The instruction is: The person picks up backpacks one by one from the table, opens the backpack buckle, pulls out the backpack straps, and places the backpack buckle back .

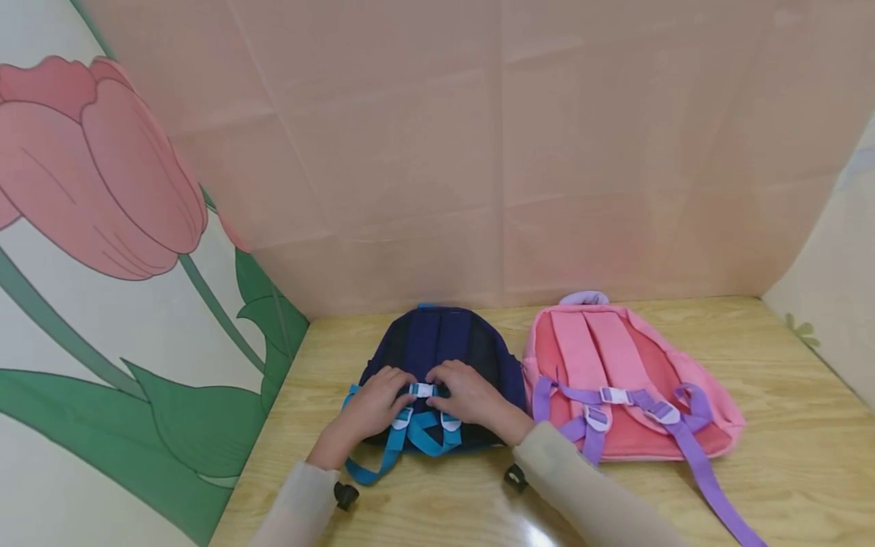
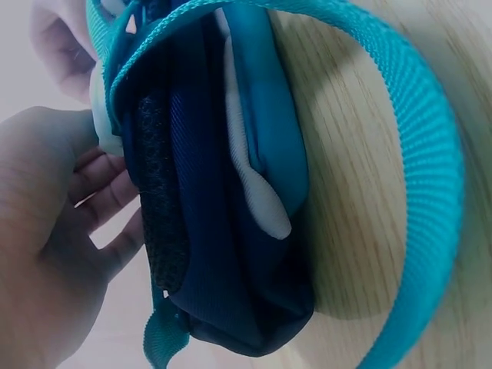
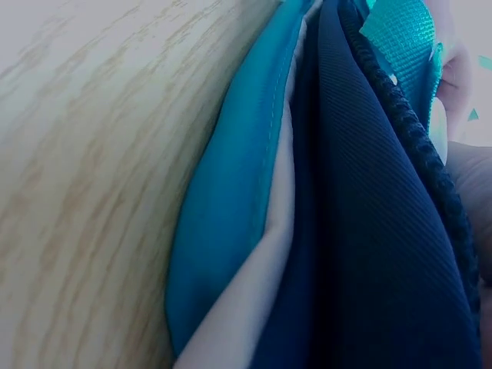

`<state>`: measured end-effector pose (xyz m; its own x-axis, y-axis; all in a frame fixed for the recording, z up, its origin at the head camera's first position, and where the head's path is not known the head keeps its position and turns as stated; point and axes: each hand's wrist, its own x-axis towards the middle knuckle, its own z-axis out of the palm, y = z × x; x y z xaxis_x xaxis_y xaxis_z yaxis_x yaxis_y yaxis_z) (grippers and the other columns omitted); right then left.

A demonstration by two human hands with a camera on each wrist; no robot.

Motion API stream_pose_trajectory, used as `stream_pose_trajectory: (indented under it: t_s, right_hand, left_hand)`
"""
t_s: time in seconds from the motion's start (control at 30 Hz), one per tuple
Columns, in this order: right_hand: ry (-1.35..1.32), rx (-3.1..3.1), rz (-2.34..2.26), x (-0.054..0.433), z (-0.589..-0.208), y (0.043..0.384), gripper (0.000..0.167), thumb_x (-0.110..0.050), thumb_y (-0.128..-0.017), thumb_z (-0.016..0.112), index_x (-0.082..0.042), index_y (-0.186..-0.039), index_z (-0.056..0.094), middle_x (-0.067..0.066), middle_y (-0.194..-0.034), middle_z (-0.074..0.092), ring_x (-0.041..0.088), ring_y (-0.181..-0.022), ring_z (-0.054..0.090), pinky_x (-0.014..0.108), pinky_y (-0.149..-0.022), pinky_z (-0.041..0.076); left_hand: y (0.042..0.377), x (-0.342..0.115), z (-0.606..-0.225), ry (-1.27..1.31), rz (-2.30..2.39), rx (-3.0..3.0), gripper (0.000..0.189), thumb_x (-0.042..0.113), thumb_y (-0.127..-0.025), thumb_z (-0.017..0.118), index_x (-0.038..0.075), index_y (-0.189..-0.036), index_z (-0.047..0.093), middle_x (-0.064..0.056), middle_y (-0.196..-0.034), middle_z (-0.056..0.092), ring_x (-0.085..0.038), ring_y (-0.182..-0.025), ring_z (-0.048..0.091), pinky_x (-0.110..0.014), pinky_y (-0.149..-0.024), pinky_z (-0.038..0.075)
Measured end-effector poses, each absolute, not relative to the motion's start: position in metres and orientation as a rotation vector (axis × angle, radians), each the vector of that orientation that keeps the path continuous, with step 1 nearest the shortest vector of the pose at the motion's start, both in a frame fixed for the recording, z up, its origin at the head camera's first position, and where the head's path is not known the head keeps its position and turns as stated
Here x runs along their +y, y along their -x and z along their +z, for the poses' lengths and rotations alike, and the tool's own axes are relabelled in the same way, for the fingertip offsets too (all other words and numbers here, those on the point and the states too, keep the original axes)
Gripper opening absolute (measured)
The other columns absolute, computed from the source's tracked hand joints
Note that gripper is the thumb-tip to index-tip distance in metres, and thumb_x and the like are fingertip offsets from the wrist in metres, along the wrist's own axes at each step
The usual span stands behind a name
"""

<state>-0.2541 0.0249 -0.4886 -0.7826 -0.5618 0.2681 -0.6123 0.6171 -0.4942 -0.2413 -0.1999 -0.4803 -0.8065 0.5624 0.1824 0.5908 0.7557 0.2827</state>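
Note:
A navy backpack [image 1: 437,334] lies with its shoulder straps facing up on the wooden table. A white buckle [image 1: 421,390] on its blue chest strap shows between my two hands, and its halves look joined. From the left, my left hand [image 1: 376,399] pinches that buckle's end, thumb below and fingers above. My right hand [image 1: 468,391] pinches the strap at the buckle's other end. The left wrist view shows the left hand [image 2: 46,207] beside the backpack's edge, a loop of blue webbing [image 2: 430,177] in front. In the right wrist view, the backpack's side [image 3: 361,215] hides most of the right hand.
To the right lies a pink backpack [image 1: 704,372] touching the navy one, its purple straps [image 1: 711,479] trailing toward the table's front. Behind the wooden table [image 1: 786,357] hangs a pinkish-brown cloth [image 1: 410,152]. A tulip-patterned panel [image 1: 137,319] stands along the left.

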Motion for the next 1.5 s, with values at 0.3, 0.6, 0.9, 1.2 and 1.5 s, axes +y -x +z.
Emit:
stream_pose_trajectory:
  t_s: [0.3,0.6,0.9,1.2,1.5]
  right_hand:
    - [-0.964,-2.757,0.892,0.022,-0.491,0.254,0.023,-0.025,-0.089,0.079,-0.012,-0.107,0.072,0.001,-0.099,0.066,0.016,-0.090,0.058,0.033,-0.081,0.053]
    - [-0.961,-2.716,0.903,0.022,-0.492,0.253,0.020,-0.023,-0.090,0.077,-0.011,-0.105,0.072,-0.001,-0.096,0.064,0.014,-0.088,0.056,0.031,-0.080,0.053]
    - [-0.957,-2.643,0.902,0.021,-0.497,0.254,0.017,-0.020,-0.086,0.077,-0.011,-0.100,0.072,-0.003,-0.093,0.062,0.013,-0.087,0.056,0.031,-0.080,0.053]
    - [-0.947,-2.611,0.938,0.020,-0.499,0.254,0.015,-0.017,-0.084,0.077,-0.012,-0.096,0.071,-0.004,-0.092,0.062,0.012,-0.087,0.056,0.030,-0.079,0.053]
    - [-0.932,-2.597,0.952,0.021,-0.500,0.255,0.013,-0.015,-0.084,0.078,-0.013,-0.095,0.071,-0.005,-0.091,0.062,0.011,-0.084,0.054,0.029,-0.077,0.051]
  left_hand:
    - [0.243,-0.202,-0.483,0.928,-0.592,-2.859,0.021,0.022,-0.101,0.064,0.011,-0.119,0.066,-0.001,-0.113,0.067,-0.017,-0.105,0.058,-0.038,-0.093,0.050]
    - [0.243,-0.203,-0.483,0.918,-0.674,-2.888,0.024,0.023,-0.101,0.064,0.009,-0.120,0.067,-0.003,-0.115,0.067,-0.019,-0.107,0.057,-0.038,-0.093,0.051]
    - [0.245,-0.202,-0.486,0.917,-0.721,-2.872,0.024,0.023,-0.100,0.065,0.010,-0.120,0.068,-0.001,-0.115,0.067,-0.017,-0.105,0.057,-0.038,-0.092,0.051]
    - [0.246,-0.203,-0.486,0.919,-0.707,-2.868,0.023,0.023,-0.101,0.065,0.011,-0.120,0.068,-0.001,-0.114,0.067,-0.017,-0.106,0.056,-0.038,-0.092,0.051]
    - [0.246,-0.206,-0.486,0.900,-0.720,-2.877,0.021,0.021,-0.101,0.064,0.012,-0.120,0.068,-0.001,-0.114,0.068,-0.018,-0.106,0.057,-0.039,-0.092,0.050]
